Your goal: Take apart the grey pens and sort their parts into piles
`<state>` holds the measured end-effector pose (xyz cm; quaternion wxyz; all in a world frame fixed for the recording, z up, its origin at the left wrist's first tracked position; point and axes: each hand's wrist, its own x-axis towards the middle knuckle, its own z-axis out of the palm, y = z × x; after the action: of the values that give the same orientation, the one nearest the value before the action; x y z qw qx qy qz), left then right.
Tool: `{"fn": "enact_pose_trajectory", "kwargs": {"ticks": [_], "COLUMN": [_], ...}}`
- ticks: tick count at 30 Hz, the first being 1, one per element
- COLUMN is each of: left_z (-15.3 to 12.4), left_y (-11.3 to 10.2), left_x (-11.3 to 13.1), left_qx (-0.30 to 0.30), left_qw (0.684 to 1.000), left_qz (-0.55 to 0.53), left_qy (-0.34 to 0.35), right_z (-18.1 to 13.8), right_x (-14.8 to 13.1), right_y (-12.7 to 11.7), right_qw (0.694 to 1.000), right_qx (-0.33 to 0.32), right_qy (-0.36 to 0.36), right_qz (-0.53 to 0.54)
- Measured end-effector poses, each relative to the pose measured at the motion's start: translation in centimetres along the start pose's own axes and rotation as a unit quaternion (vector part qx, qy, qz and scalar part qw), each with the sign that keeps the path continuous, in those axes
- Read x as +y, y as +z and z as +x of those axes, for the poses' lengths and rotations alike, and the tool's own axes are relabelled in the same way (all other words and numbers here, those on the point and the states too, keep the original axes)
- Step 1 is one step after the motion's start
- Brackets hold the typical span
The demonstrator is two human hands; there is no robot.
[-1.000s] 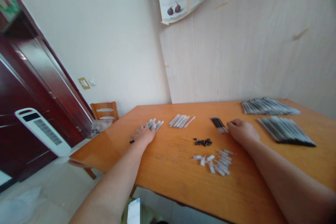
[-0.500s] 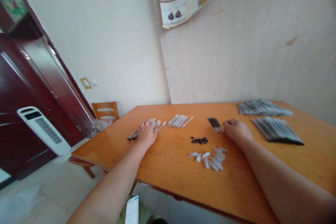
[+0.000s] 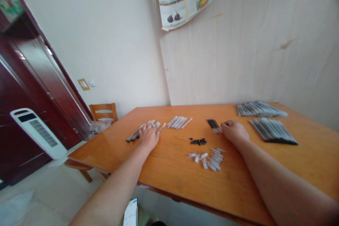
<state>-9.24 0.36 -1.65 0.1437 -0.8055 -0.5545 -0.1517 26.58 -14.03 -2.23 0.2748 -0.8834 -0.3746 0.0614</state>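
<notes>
My left hand (image 3: pixel 149 136) rests palm down over a row of slim pens (image 3: pixel 134 135) with clear barrels and dark ends, its fingers spread across them. One pale pen (image 3: pixel 162 127) lies just off its fingertips. My right hand (image 3: pixel 235 131) is curled on the table, fingers closed and turned away, so what they hold, if anything, is hidden. Beside its thumb lies a small group of black-and-clear pen pieces (image 3: pixel 213 125). Between the hands are a row of white tubes (image 3: pixel 178 122), a cluster of small black caps (image 3: pixel 198 141) and scattered clear plastic tips (image 3: pixel 212 160).
Two bundles of pens, one farther back (image 3: pixel 261 108) and one nearer (image 3: pixel 274 130), lie at the right of the wooden table (image 3: pixel 169 169). A wooden chair (image 3: pixel 103 112) stands past the left edge, with a white fan unit (image 3: pixel 39 132) beyond. A phone (image 3: pixel 130 213) shows below the front edge.
The view has shifted slightly. My left hand has slid a little to the right over the pens, leaving more of them showing. My right hand stays beside the black-and-clear pieces.
</notes>
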Motion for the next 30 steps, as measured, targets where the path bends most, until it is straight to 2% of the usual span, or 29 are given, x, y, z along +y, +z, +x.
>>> {"fn": "enact_pose_trajectory", "kwargs": {"ticks": [5,9,12,16,18,20,23,26,30], "left_z": [0.3,1.3,2.5,3.5,3.4,2.9,1.8,0.9,0.1], "left_y": [-0.2,-0.9,-1.3,-1.6,-1.6,-1.5,-1.4,-1.3,-1.8], "left_x": [0.2,1.3,3.8,8.9,11.4,13.3,14.6,14.7,15.0], "left_qx": [0.026,0.043,0.04,0.048,0.063,0.081,0.08,0.075,0.073], "left_qw": [0.997,0.99,0.97,0.92,0.897,0.884,0.881,0.887,0.884], "left_qz": [-0.007,-0.092,-0.214,-0.373,-0.431,-0.461,-0.461,-0.438,-0.421], "left_qy": [-0.068,-0.1,-0.111,-0.108,-0.083,-0.015,0.066,0.128,0.191], "right_z": [-0.1,-0.3,-0.3,0.1,0.4,0.5,-0.2,-1.6,-3.4], "right_x": [-0.1,-0.2,-0.1,0.0,-0.1,-0.3,-1.2,-2.6,-4.3], "right_y": [-0.1,-0.3,-0.3,0.0,0.2,0.4,0.4,0.2,-0.2], "right_qw": [1.0,1.0,1.0,0.999,0.997,0.995,0.977,0.931,0.858], "right_qx": [0.001,0.006,0.013,0.026,0.037,0.05,0.067,0.045,-0.053], "right_qy": [0.004,0.008,0.003,-0.018,-0.033,-0.048,-0.076,-0.101,-0.108], "right_qz": [0.009,0.015,0.018,0.035,0.051,0.078,0.187,0.349,0.499]}}
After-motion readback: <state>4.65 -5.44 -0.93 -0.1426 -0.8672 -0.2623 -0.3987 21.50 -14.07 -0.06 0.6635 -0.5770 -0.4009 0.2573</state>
